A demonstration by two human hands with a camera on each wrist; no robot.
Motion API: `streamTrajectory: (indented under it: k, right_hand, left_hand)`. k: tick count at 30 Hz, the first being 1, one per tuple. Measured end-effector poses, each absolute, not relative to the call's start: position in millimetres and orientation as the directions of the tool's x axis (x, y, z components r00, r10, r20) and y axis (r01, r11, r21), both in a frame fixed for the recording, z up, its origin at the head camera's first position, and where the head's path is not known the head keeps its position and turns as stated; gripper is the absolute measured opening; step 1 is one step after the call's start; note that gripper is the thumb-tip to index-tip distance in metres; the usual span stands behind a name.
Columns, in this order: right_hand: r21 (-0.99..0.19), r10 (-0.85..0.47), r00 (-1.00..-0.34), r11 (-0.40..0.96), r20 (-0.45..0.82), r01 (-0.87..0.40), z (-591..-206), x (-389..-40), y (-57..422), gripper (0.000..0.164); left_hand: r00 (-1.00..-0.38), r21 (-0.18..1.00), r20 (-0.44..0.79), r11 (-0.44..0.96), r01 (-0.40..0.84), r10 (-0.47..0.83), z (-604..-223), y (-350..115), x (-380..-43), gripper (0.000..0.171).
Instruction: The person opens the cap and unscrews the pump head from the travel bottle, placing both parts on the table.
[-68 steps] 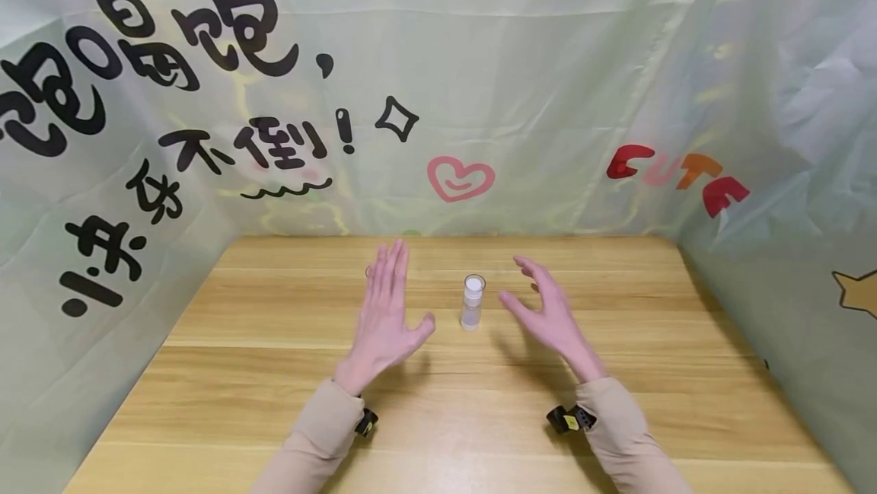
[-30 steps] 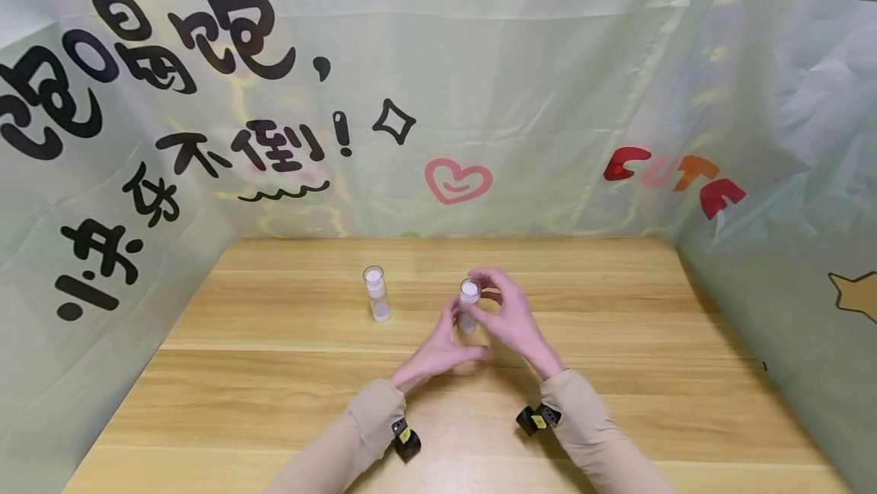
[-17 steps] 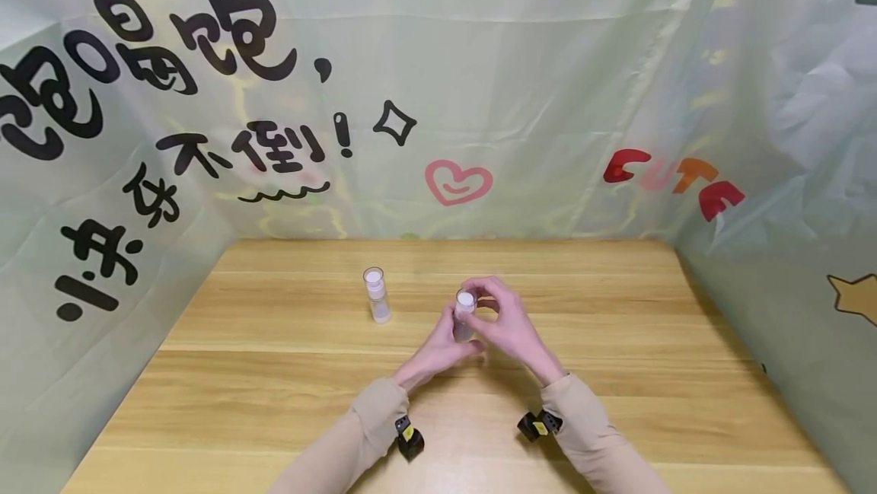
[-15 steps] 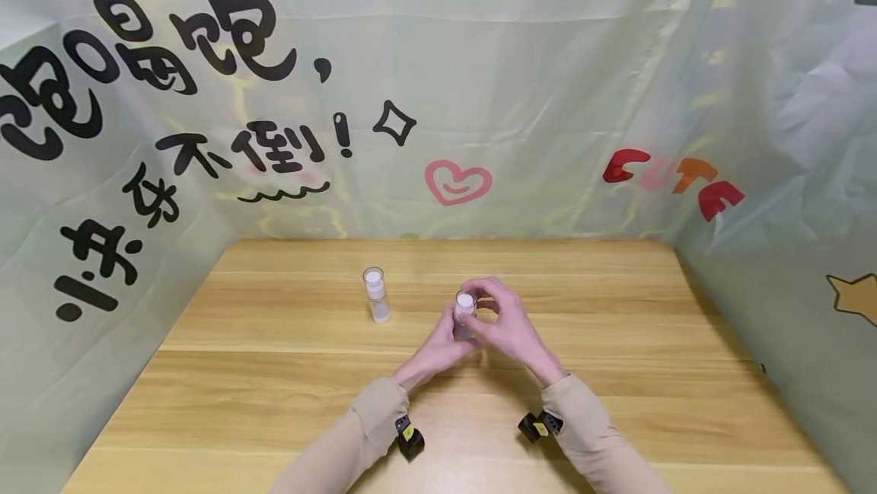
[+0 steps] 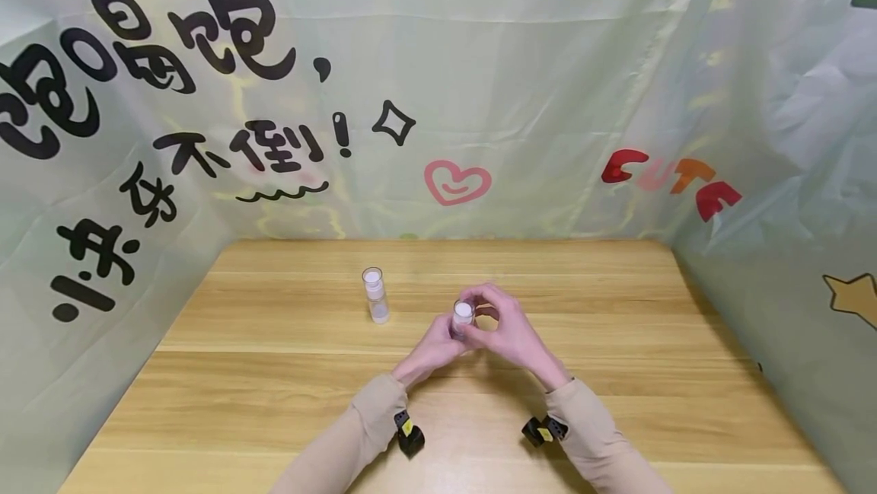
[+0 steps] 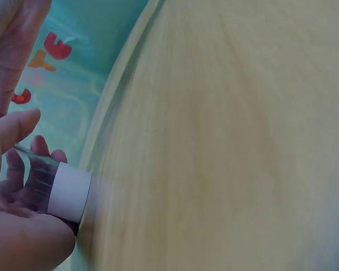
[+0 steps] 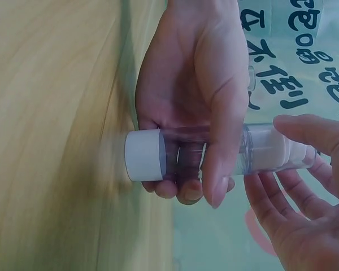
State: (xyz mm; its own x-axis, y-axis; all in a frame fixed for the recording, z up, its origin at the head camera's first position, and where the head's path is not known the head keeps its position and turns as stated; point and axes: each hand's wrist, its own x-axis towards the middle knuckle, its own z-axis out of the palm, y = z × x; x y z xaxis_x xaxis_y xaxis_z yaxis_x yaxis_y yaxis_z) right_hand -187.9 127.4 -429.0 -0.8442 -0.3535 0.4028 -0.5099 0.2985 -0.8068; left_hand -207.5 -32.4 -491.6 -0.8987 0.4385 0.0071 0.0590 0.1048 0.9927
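A small clear bottle with a white base and a transparent cap over a white top stands upright between both hands in the head view. My left hand grips its lower body; in the right wrist view the left thumb and fingers wrap round the clear part just above the white base. At the cap, the right hand pinches with thumb and fingers. The left wrist view shows the base close to the tabletop; whether it touches, I cannot tell.
A second, similar bottle stands upright on the wooden table, left of the hands. Pale printed cloth hangs behind and on both sides of the table. Each wrist wears a small black camera.
Both hands have closed in on the bottle from apart and now hold it. The bottle has come slightly nearer to me. The left hand has moved off the second bottle, which is now in sight.
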Motion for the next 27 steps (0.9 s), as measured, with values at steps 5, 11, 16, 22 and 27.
streamTrajectory:
  k: [5, 11, 16, 22, 27]
  right_hand:
    - [-0.796, -0.362, -0.832, 0.293, 0.421, -0.530, -430.5, -187.1, 127.3, 0.038]
    - [-0.790, -0.369, -0.822, 0.284, 0.433, -0.544, -431.1, -186.9, 127.1, 0.038]
    - [-0.785, -0.371, -0.821, 0.293, 0.433, -0.546, -430.9, -187.4, 126.7, 0.037]
    - [-0.792, -0.371, -0.835, 0.314, 0.406, -0.524, -429.8, -187.7, 127.1, 0.037]
    - [-0.791, -0.374, -0.836, 0.318, 0.401, -0.522, -431.2, -187.9, 128.4, 0.038]
  left_hand:
    - [-0.901, 0.993, 0.008, 0.101, 0.057, 0.435, -491.4, -31.0, -207.4, 0.024]
    - [-0.891, 0.994, 0.038, 0.074, 0.080, 0.452, -493.9, -30.1, -208.1, 0.016]
    - [-0.876, 0.993, 0.049, 0.068, 0.092, 0.479, -494.8, -31.9, -208.6, 0.023]
    - [-0.858, 0.981, 0.056, 0.130, 0.142, 0.511, -495.6, -40.2, -207.8, 0.038]
    - [-0.841, 0.974, 0.048, 0.161, 0.158, 0.539, -493.6, -45.1, -206.6, 0.033]
